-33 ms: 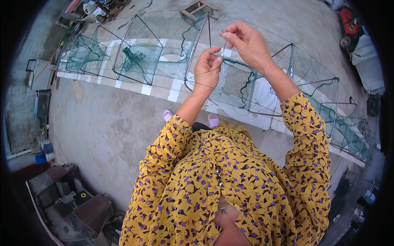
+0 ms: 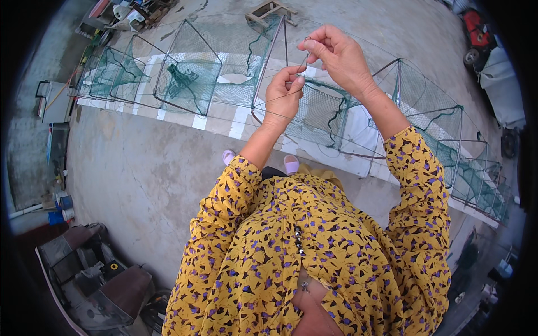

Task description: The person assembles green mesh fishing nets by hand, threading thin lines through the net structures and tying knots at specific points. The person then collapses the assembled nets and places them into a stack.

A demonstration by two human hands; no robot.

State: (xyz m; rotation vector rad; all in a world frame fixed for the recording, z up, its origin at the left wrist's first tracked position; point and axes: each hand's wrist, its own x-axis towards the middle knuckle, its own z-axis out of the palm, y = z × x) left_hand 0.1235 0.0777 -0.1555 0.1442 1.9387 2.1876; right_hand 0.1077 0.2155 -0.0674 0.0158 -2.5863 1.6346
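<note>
A long folding fish trap of green netting over square metal frames stretches across a low board in front of me. Above it, my right hand pinches a thin cord, and a small loop of it stands out at the fingertips. Lower and to the left, my left hand has its thumb and forefinger closed on the same thin cord, which runs up between the two hands. Behind the left hand rises one of the trap's dark metal frames. A bundle of green netting hangs inside a section farther left.
The white-striped board lies under the trap on a concrete floor. A small wooden stool stands beyond it. At lower left is a dark padded seat-like object. A red wheeled machine sits at the far right.
My right hand has risen very slightly, with the cord's loop at its fingertips. The left hand and the trap look the same.
</note>
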